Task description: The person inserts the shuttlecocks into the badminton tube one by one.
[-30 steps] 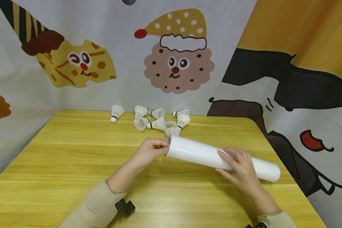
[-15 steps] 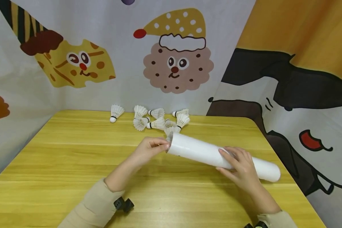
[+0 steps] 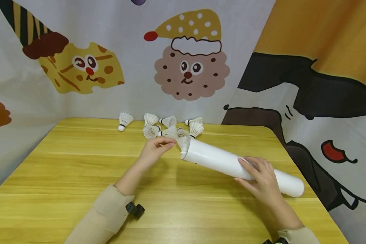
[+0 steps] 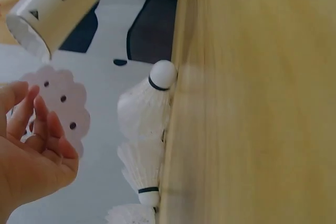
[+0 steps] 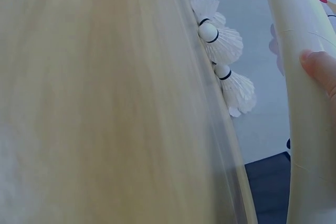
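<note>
My right hand (image 3: pixel 260 179) grips a long white tube (image 3: pixel 216 156) around its middle, thumb on the near side. The tube lies aslant over the table, its mouth end up and to the left. Pale feathers show at that mouth, overlapping a shuttlecock (image 3: pixel 182 134) behind it. Just left of the mouth is my left hand (image 3: pixel 152 150), thumb and forefinger close together. In the left wrist view this hand (image 4: pixel 39 156) has loosely bent fingers with nothing between them, below the tube's mouth (image 4: pixel 29 35). The right wrist view shows my right thumb (image 5: pixel 317 69) along the tube.
Several white feather shuttlecocks (image 3: pixel 169 132) lie clustered at the back of the wooden table (image 3: pixel 79 176). A single shuttlecock (image 3: pixel 125 121) lies apart to their left. Behind the table's back edge hangs a curtain (image 3: pixel 134 67) with cartoon prints.
My left hand has drawn back from the tube's mouth, up and to the left. The tube has shifted slightly right with my right hand, and its mouth end sits a little higher.
</note>
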`<action>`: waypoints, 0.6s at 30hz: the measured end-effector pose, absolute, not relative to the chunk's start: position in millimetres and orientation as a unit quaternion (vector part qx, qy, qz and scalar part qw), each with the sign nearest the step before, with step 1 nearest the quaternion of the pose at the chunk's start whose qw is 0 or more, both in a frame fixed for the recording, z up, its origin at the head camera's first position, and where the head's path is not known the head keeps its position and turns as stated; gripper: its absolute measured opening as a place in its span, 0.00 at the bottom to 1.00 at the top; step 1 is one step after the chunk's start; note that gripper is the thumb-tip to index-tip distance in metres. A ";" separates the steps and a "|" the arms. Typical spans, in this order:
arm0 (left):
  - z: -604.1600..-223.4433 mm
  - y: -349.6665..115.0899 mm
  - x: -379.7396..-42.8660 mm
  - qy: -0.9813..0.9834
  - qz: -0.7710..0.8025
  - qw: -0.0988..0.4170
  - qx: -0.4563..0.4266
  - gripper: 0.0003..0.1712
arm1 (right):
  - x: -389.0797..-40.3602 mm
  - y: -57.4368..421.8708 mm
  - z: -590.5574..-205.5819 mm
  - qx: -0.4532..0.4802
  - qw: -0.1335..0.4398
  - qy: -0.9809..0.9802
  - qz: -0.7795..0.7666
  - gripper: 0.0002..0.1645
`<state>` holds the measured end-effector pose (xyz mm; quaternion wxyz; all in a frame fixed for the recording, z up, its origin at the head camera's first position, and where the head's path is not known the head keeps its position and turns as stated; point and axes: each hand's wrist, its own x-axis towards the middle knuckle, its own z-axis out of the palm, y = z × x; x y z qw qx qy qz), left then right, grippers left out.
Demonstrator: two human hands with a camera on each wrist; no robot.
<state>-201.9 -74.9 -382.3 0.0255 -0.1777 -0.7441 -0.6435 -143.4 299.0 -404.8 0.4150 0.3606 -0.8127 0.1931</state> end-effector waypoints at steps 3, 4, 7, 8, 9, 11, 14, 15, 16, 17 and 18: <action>-386.6 -74.8 -213.2 -0.764 -0.619 0.054 -0.172 0.10 | -143.9 299.8 -404.6 0.362 0.417 -0.811 0.194 0.34; -387.1 -74.6 -216.1 -0.770 -0.612 0.059 -0.170 0.10 | -144.1 299.9 -404.6 0.362 0.418 -0.810 0.194 0.34; -388.6 -73.0 -223.8 -0.782 -0.598 0.068 -0.165 0.11 | -144.5 300.0 -404.7 0.362 0.419 -0.809 0.196 0.34; -389.3 -72.1 -226.2 -0.782 -0.598 0.067 -0.161 0.11 | -144.6 300.0 -404.7 0.362 0.420 -0.809 0.196 0.34; -390.2 -70.9 -228.9 -0.783 -0.598 0.066 -0.161 0.11 | -144.6 300.0 -404.6 0.361 0.420 -0.809 0.196 0.34; -393.0 -67.9 -234.5 -0.781 -0.600 0.061 -0.159 0.12 | -144.5 300.0 -404.4 0.361 0.420 -0.809 0.196 0.34; -398.5 -62.8 -242.5 -0.784 -0.600 0.052 -0.154 0.13 | -144.3 300.0 -404.3 0.362 0.420 -0.809 0.196 0.34; -400.3 -61.2 -244.9 -0.786 -0.597 0.050 -0.152 0.13 | -144.3 300.0 -404.3 0.362 0.421 -0.808 0.196 0.34; -401.9 -59.7 -246.8 -0.790 -0.593 0.046 -0.148 0.14 | -144.3 300.0 -404.5 0.363 0.421 -0.808 0.195 0.34; -403.3 -58.2 -248.6 -0.795 -0.588 0.043 -0.145 0.14 | -144.4 300.1 -404.6 0.363 0.421 -0.808 0.195 0.34; -404.6 -56.8 -250.4 -0.798 -0.584 0.041 -0.143 0.14 | -144.4 300.1 -404.8 0.364 0.421 -0.808 0.195 0.34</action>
